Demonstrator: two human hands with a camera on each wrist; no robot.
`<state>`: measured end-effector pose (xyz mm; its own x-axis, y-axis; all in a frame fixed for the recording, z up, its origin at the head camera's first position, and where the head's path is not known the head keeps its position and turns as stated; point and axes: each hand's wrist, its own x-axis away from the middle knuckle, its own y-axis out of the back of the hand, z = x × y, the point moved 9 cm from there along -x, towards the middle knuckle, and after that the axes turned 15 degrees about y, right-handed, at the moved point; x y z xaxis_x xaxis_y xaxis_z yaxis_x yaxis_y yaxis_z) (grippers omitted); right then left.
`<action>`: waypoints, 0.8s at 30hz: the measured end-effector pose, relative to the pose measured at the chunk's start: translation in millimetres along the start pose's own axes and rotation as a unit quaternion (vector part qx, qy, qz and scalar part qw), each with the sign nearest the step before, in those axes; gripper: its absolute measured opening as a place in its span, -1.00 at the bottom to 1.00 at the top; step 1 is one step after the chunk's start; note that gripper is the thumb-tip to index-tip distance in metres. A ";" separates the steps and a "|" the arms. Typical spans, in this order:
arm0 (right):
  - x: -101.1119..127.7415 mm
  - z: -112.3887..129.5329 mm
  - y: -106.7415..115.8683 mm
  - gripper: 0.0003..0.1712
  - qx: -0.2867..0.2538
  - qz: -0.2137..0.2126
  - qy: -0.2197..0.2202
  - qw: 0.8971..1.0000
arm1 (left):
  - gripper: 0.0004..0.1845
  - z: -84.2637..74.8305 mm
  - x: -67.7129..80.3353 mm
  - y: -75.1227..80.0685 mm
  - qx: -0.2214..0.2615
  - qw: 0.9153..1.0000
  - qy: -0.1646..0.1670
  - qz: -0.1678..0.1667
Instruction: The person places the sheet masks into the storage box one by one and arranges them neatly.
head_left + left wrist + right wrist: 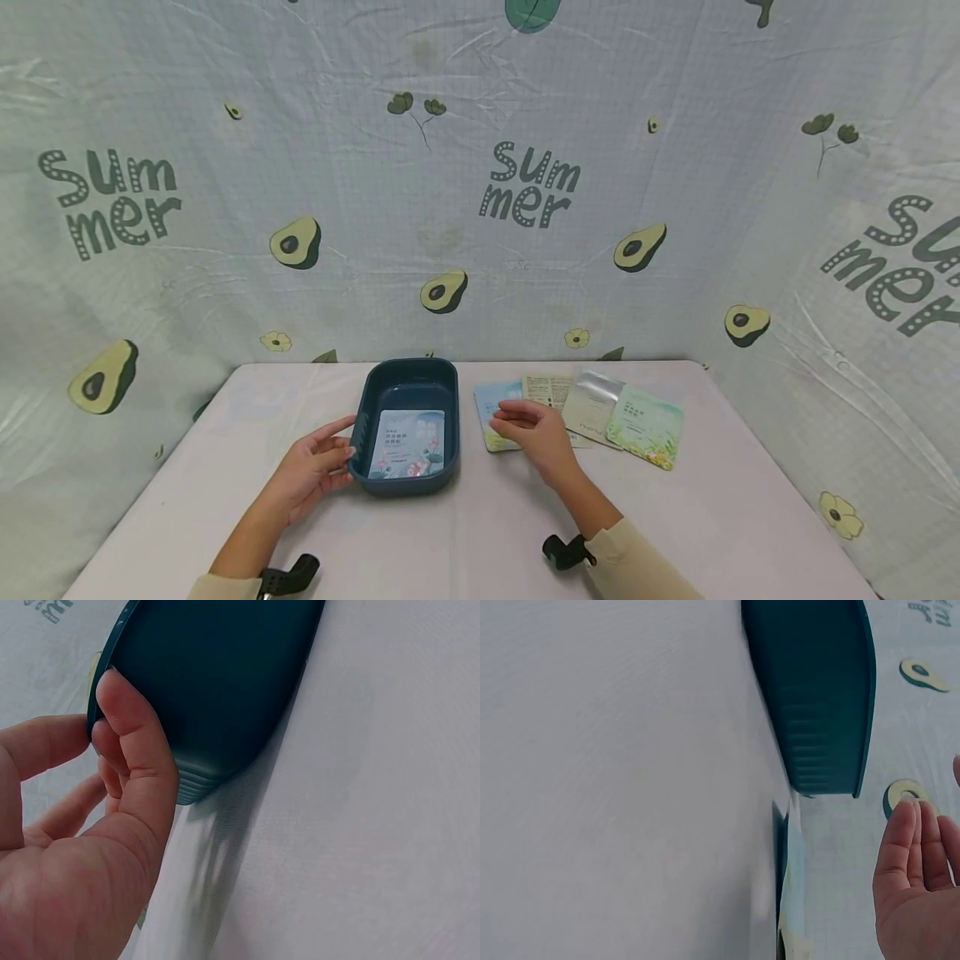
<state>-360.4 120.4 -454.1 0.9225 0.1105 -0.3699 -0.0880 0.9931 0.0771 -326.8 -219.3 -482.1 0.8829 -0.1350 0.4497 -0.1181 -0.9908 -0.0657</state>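
Observation:
A dark teal plastic bin [408, 377] lies on the table with a pale blue flat packet [408, 442] printed with pink flowers inside. My left hand [318, 468] is at its left side; in the left wrist view, thumb and fingers pinch the bin's rim [112, 645]. My right hand [542, 437] hovers over a blue-green packet [495, 398], fingers nearly straight and together, with nothing held. Right of that packet, overlapping, are a beige packet with printed text [551, 387], a silver-and-beige packet [596, 408] and a green floral packet [648, 425].
A white cloth covers the table [510, 533]. Behind and beside it hangs a pale curtain [352, 183] with avocado and "summer" prints. A black camera mount sits on each wrist. In the right wrist view, a packet's edge [791, 885] shows below the bin.

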 end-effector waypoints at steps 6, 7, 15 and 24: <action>9.7 1.7 12.5 -0.55 -0.004 -0.020 0.003 1.000 | -0.33 1.7 -1.3 0.8 0.003 1.000 0.001 0.002; 11.1 1.6 14.8 -0.55 -0.006 -0.024 0.002 1.000 | -0.32 2.0 -1.7 0.8 0.004 1.000 0.001 0.002; 21.2 -0.7 40.8 -0.45 -0.015 -0.052 -0.009 0.998 | -0.33 1.7 -1.2 0.6 0.006 1.000 0.001 0.002; 35.0 0.6 73.0 -0.44 0.017 -0.070 -0.005 0.997 | -0.32 1.6 -0.4 0.1 0.006 1.000 0.002 0.006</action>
<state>-334.3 196.8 -460.9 0.9289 -0.0302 -0.3691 0.0551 0.9968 0.0572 -326.5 -219.3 -483.8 0.8795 -0.1473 0.4525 -0.1235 -0.9890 -0.0818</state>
